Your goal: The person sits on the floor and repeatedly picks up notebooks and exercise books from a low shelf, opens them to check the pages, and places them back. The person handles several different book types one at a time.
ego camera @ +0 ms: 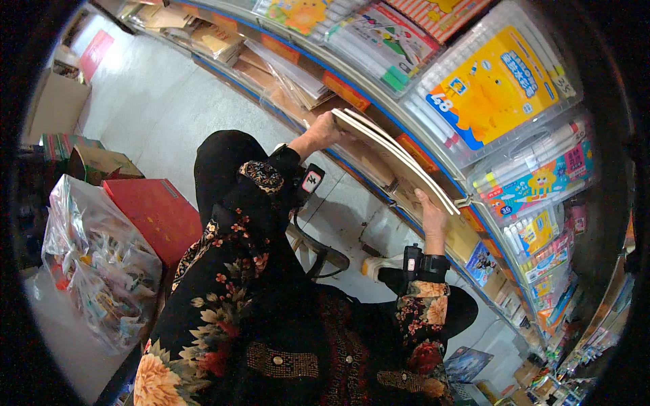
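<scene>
Both of my hands hold a small stack of thin, flat boards with white edges (398, 160) at the front of the low shelf. My left hand (325, 130) grips the upper left end, its fingers partly hidden behind the boards. Near the lower right end, my right hand (432, 214) has its thumb on the near face, and its other fingers are hidden. Below the boards, the bottom shelf holds flat brown cardboard-like pieces (365, 165). Further left on it lie sheets in clear plastic wrap (289, 71).
Marker sets in clear plastic cases (495, 91) fill the upper shelf at right. A blue shelf edge (373, 101) runs above the boards. At left stand a clear plastic bag of mixed items (106, 269), a red box (155, 215) and cardboard boxes (58, 104). A dark curved stool part (325, 254) is between my legs.
</scene>
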Motion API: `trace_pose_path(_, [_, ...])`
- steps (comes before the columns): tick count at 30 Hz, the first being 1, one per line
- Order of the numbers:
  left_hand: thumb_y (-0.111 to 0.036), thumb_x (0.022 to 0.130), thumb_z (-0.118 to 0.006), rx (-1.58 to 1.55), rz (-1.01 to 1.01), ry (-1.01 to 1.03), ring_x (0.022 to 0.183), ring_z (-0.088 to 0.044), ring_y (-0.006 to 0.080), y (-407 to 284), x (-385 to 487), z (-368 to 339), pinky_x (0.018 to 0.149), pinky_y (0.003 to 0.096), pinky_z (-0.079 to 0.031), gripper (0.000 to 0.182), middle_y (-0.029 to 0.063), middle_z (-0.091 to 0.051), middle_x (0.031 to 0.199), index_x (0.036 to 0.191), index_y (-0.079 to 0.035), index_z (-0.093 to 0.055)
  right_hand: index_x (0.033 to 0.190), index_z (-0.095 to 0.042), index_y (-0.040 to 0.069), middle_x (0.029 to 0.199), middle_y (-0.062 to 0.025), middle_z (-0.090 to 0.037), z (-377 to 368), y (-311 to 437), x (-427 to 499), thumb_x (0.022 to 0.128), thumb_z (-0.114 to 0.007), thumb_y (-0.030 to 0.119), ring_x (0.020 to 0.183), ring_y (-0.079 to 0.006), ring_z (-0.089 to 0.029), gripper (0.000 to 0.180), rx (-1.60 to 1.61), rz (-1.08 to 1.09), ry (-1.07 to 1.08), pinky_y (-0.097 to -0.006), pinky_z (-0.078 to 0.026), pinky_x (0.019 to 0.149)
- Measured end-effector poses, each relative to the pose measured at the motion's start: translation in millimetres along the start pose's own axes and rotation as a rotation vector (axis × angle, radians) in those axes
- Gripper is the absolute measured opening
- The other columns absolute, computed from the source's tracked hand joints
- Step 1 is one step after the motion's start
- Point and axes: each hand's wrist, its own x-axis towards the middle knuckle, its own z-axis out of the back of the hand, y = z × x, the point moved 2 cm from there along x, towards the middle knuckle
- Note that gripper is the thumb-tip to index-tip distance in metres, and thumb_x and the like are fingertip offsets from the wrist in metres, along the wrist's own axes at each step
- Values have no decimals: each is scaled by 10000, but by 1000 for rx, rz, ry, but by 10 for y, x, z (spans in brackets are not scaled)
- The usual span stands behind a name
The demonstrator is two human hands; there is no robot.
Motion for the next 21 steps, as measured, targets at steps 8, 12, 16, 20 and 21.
trace_pose_path(8, [-119, 647, -651, -1, -85, 112, 792, -562, 180, -193, -26, 73, 739, 282, -438, 322, 71, -596, 825, 929, -20, -531, 922, -586, -18, 933, -90, -595, -166, -206, 54, 645, -721, 161, 840, -168, -553, 357, 393, -147, -56, -295, -436, 764])
trace_pose_path(12, [-128, 582, -739, 48, -132, 36, 767, -567, 141, -211, 4, 140, 708, 280, -452, 340, 55, -621, 844, 871, -34, -586, 942, -585, -21, 932, -76, -590, -199, -229, 70, 605, -752, 123, 829, -158, -547, 402, 468, -265, -44, -290, -434, 771])
trace_pose_path(16, [-40, 597, -687, 14, -19, 181, 759, -556, 107, -160, -21, 115, 695, 265, -449, 341, 48, -623, 831, 922, -23, -583, 956, -586, 5, 952, -56, -587, -257, -318, 136, 624, -741, 179, 864, -164, -533, 406, 396, -325, 73, -275, -418, 789])
trace_pose_path(20, [-58, 599, -700, 68, -141, 94, 736, -562, 116, -159, -10, 123, 679, 284, -454, 325, 58, -625, 805, 902, -16, -587, 959, -584, 10, 949, -58, -590, -227, -344, 200, 643, -726, 192, 846, -164, -541, 392, 284, -293, 160, -283, -430, 763])
trace_pose_path(21, [-67, 598, -705, 88, -136, 107, 734, -565, 124, -151, -11, 115, 680, 290, -455, 334, 66, -625, 803, 904, -9, -583, 956, -585, 9, 944, -56, -592, -211, -326, 198, 647, -723, 196, 837, -163, -544, 386, 226, -299, 163, -284, -433, 753])
